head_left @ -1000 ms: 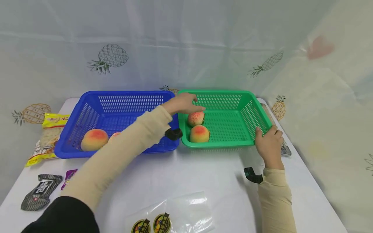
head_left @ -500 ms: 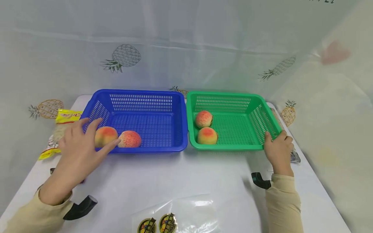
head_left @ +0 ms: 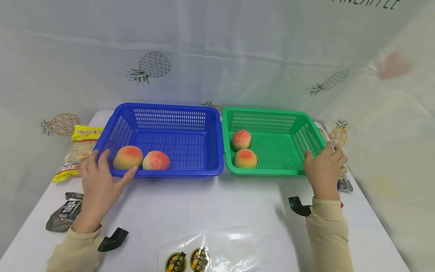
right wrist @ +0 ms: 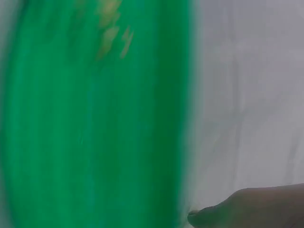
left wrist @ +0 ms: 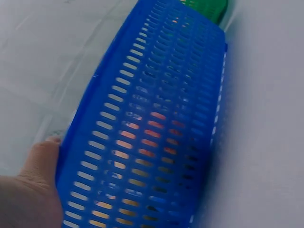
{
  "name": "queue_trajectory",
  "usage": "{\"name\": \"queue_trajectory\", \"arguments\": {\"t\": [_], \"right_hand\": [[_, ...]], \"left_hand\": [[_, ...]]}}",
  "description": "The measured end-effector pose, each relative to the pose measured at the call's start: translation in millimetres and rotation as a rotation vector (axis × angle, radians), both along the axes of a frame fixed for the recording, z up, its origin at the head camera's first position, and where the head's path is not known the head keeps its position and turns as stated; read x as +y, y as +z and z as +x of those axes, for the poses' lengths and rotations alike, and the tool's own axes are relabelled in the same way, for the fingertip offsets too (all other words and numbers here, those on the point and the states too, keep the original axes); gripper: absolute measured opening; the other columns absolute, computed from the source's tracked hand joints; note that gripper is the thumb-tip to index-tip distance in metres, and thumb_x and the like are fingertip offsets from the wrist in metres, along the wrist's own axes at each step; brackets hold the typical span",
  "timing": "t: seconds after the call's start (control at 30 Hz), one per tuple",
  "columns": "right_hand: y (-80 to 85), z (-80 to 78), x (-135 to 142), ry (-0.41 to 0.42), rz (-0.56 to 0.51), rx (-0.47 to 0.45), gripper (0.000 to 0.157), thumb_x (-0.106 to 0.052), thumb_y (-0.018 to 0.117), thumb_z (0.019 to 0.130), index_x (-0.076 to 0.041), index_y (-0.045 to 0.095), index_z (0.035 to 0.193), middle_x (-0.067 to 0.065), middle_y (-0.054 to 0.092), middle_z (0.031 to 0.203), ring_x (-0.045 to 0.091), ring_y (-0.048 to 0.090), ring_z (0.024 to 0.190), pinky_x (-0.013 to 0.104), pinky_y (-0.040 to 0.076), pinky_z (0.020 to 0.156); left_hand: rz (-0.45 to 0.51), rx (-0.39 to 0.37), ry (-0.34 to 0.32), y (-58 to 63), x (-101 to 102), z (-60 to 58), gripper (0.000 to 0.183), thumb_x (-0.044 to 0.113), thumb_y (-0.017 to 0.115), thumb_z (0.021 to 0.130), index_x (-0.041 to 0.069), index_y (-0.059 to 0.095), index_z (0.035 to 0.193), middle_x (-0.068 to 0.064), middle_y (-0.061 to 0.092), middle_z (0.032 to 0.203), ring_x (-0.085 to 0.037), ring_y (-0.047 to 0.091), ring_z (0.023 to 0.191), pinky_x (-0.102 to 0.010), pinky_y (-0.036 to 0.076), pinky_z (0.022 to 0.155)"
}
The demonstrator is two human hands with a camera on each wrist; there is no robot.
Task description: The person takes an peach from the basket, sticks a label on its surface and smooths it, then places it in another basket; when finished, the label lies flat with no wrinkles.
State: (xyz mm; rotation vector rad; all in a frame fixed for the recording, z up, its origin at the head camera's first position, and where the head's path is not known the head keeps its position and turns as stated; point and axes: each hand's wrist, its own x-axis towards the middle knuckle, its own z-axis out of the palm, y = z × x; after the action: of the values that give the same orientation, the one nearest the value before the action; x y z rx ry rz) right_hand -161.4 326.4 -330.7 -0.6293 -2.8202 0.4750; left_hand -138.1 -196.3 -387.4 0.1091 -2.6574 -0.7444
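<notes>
My left hand (head_left: pixel 98 185) holds the near left corner of a blue plastic basket (head_left: pixel 190 173), its thumb over the front rim and its fingers along the left side. In the left wrist view the thumb (left wrist: pixel 42 159) hooks at the rim. Inside that basket lie a yellow-red peach (head_left: pixel 128 157) and a speckled pink peach (head_left: pixel 156 161). At the near right corner of a green basket (head_left: pixel 272 172), my right hand (head_left: pixel 324 172) grips the rim, thumb in front and fingers over the right side. Two more peaches, one speckled (head_left: pixel 241 139) and one smooth (head_left: pixel 246 158), sit at its left end.
A yellow snack bag (head_left: pixel 79 151) lies left of the blue basket, with a dark patterned packet (head_left: pixel 64 215) nearer. A clear plastic bag (head_left: pixel 231 245) with round stickers lies at the front of the white table. A dark package (head_left: pixel 344 184) shows beyond my right hand.
My left hand has left the green basket and crossed to the blue basket's near left corner, where it takes hold. My right hand stays at the green basket's corner. The head view has shifted.
</notes>
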Motion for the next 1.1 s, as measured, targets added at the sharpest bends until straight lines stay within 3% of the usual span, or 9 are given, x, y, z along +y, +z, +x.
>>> {"name": "queue_trajectory", "arguments": {"t": [0.1,0.27,0.4,0.53,0.67,0.83,0.93,1.1], "right_hand": [[16.9,-5.3,-49,0.159,0.076,0.123,0.066,-0.041,0.042,0.09,0.004,0.024,0.135,0.032,0.024,0.132,0.05,0.02,0.12,0.066,0.021,0.083],[30.0,-16.3,-143,0.544,0.138,0.218,0.052,-0.035,0.056,0.086,0.002,0.046,0.121,0.024,0.041,0.123,0.042,0.032,0.115,0.058,0.03,0.085],[27.9,-26.0,-212,0.809,0.098,0.107,0.047,-0.035,0.055,0.086,-0.005,0.05,0.121,0.016,0.046,0.121,0.031,0.038,0.114,0.044,0.035,0.093],[15.4,-40.5,-270,0.986,-0.026,-0.146,0.049,-0.039,0.053,0.087,-0.012,0.046,0.126,0.009,0.045,0.126,0.024,0.041,0.117,0.037,0.038,0.094],[-1.9,-58.3,-306,1.019,-0.14,-0.364,0.063,-0.049,0.053,0.083,-0.012,0.039,0.132,0.007,0.045,0.13,0.021,0.041,0.121,0.037,0.037,0.097],[-15.7,-70.9,-323,0.992,-0.205,-0.535,0.08,-0.057,0.056,0.077,-0.009,0.032,0.136,0.006,0.044,0.133,0.018,0.043,0.119,0.037,0.036,0.098],[-20.0,-72.5,-329,1.019,-0.168,-0.586,0.076,-0.053,0.056,0.078,-0.008,0.034,0.134,0.004,0.048,0.128,0.016,0.047,0.113,0.035,0.038,0.096],[-22.5,-71.0,-339,1.048,-0.125,-0.572,0.06,-0.047,0.057,0.08,-0.007,0.043,0.123,0.002,0.055,0.109,0.013,0.052,0.093,0.03,0.043,0.084]], "left_hand": [[0.018,0.044,0.01,-2.4,1,0.0,0.089,0.049,0.064,0.073,-0.006,0.027,0.133,-0.027,0.018,0.138,-0.04,0.009,0.128,-0.065,0.017,0.093],[0.022,0.084,0.026,-4.2,1,0.9,0.089,0.048,0.065,0.073,-0.006,0.028,0.133,-0.026,0.021,0.138,-0.039,0.01,0.129,-0.063,0.017,0.095],[0.023,0.086,0.033,-6.5,0,0.0,0.088,0.05,0.064,0.073,-0.005,0.028,0.133,-0.025,0.021,0.138,-0.037,0.01,0.13,-0.064,0.017,0.095],[0.025,0.118,0.032,-7.7,0,0.7,0.086,0.049,0.064,0.073,-0.005,0.032,0.131,-0.025,0.024,0.137,-0.037,0.012,0.13,-0.064,0.018,0.094],[0.022,0.123,0.034,-8.3,1,1.1,0.085,0.05,0.063,0.073,-0.005,0.032,0.13,-0.024,0.024,0.138,-0.036,0.012,0.13,-0.064,0.019,0.094],[0.018,0.107,0.039,-9.1,4,1.3,0.085,0.052,0.062,0.074,-0.003,0.031,0.132,-0.022,0.023,0.139,-0.035,0.011,0.131,-0.064,0.019,0.094],[0.016,0.098,0.048,-8.5,4,2.3,0.086,0.053,0.061,0.074,-0.003,0.031,0.132,-0.022,0.023,0.14,-0.034,0.01,0.132,-0.065,0.019,0.093],[0.016,0.099,0.061,-8.8,2,4.2,0.085,0.053,0.061,0.074,-0.002,0.031,0.132,-0.021,0.022,0.14,-0.034,0.009,0.132,-0.064,0.019,0.094]]}}
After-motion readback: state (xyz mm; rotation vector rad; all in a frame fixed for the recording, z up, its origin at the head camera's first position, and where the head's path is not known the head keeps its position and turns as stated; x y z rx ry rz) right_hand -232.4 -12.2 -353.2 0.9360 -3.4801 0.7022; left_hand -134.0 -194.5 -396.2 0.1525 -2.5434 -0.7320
